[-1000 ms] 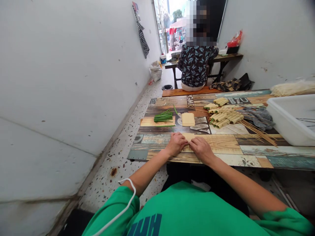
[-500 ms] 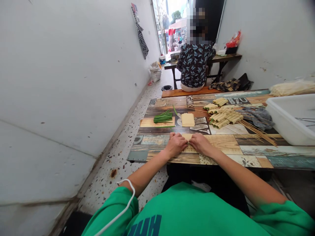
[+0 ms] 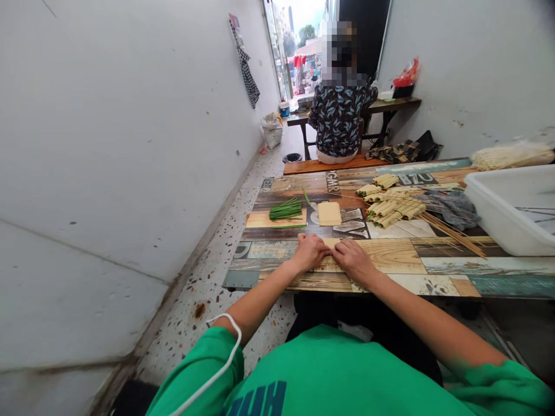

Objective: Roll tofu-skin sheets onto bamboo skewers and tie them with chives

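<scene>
My left hand (image 3: 311, 252) and my right hand (image 3: 352, 260) are close together near the table's front edge. Both have their fingers closed on a pale yellow tofu sheet (image 3: 332, 242), partly rolled up. Only a small strip of it shows beyond my fingertips; the rest is hidden under them. Just past my hands lies a stack of square tofu sheets (image 3: 329, 214). To its left, cut green chives (image 3: 286, 208) rest in a bundle on a light wood-coloured patch. Several finished tofu rolls (image 3: 392, 209) with green inside are piled at the right.
Thin wooden skewers (image 3: 459, 234) and a grey cloth (image 3: 448, 208) lie right of the rolls. A white plastic tub (image 3: 511, 222) stands at the table's right, with a bag of pale strips (image 3: 511, 156) behind it. Another person (image 3: 340, 118) sits on a bench ahead, back turned.
Less of the sheet shows beyond my fingertips, and my fingers have pushed slightly forward over it. The view has shifted a little. The other things on the table stay put.
</scene>
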The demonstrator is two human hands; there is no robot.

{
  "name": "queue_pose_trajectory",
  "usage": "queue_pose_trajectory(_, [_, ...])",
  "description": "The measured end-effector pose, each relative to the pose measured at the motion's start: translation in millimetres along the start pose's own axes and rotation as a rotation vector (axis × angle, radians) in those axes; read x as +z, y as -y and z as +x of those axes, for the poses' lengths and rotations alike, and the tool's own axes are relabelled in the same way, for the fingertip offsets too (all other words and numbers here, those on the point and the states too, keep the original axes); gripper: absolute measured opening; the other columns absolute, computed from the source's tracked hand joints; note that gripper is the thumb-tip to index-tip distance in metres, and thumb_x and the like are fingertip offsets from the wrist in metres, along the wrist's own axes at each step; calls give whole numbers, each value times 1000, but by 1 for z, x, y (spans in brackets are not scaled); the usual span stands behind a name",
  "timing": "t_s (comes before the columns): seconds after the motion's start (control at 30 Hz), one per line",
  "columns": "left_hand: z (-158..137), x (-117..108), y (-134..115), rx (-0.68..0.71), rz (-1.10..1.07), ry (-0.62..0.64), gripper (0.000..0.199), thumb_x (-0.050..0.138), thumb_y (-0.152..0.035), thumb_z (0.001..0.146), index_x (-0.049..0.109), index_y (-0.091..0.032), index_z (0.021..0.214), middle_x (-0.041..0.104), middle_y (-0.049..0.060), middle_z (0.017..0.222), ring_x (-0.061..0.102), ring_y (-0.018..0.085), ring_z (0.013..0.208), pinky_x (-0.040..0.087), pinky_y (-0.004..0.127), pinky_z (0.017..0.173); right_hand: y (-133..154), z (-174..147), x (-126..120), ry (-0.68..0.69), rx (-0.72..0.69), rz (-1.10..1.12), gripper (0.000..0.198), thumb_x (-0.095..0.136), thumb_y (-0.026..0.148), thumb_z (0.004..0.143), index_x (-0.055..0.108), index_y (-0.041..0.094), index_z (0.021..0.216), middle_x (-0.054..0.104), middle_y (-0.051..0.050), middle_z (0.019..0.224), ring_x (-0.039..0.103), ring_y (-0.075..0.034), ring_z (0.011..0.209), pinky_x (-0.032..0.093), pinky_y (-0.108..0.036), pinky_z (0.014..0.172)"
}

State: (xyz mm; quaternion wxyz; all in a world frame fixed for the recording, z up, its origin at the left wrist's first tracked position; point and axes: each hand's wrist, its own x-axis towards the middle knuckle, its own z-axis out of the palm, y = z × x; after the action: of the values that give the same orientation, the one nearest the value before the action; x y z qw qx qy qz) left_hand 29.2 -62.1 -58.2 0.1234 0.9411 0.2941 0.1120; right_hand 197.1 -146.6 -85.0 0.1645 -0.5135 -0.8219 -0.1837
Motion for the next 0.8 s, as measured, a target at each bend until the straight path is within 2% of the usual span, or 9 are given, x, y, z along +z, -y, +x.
queue_pose_trajectory(0.17, [-11, 10, -7, 16, 115, -192, 25, 52, -31, 97, 70, -20, 83, 71, 4, 88, 51, 19, 90, 22, 41, 84, -14, 10, 1, 99, 32, 71, 23, 51, 20, 96, 68, 14, 81, 58, -7, 79, 43, -19, 81, 29, -31, 75])
queue_pose_trajectory(0.23, [-11, 15, -6, 32, 143, -229, 25, 52, -30, 97, 69, -20, 81, 70, 4, 89, 51, 19, 90, 21, 41, 84, -16, 13, -2, 134, 34, 72, 22, 52, 20, 95, 67, 14, 79, 58, -7, 81, 43, -19, 82, 29, -31, 75])
queue_pose_trajectory(0.5, [5, 14, 7, 8, 101, -146, 26, 53, -25, 95, 70, -21, 76, 69, 4, 86, 52, 19, 89, 23, 39, 79, -1, 0, -1, 43, 67, -82, 24, 45, 16, 97, 65, 10, 107, 62, -11, 97, 46, -23, 92, 31, -35, 86])
queue_pose_trajectory(0.67, [-3, 19, -5, 39, 208, -231, 18, 49, -24, 98, 66, -21, 93, 68, 4, 92, 53, 20, 96, 24, 41, 87, -8, 11, 1, 144, 135, -68, 24, 43, 19, 97, 66, 12, 100, 62, -10, 92, 48, -24, 90, 31, -35, 81])
queue_pose_trajectory(0.8, [-4, 27, -9, 59, 245, -246, 18, 44, -24, 100, 61, -20, 103, 68, 4, 95, 55, 19, 99, 23, 42, 95, -13, 21, 0, 216, 165, -44, 22, 45, 18, 95, 66, 12, 98, 62, -12, 96, 49, -25, 93, 32, -35, 81])
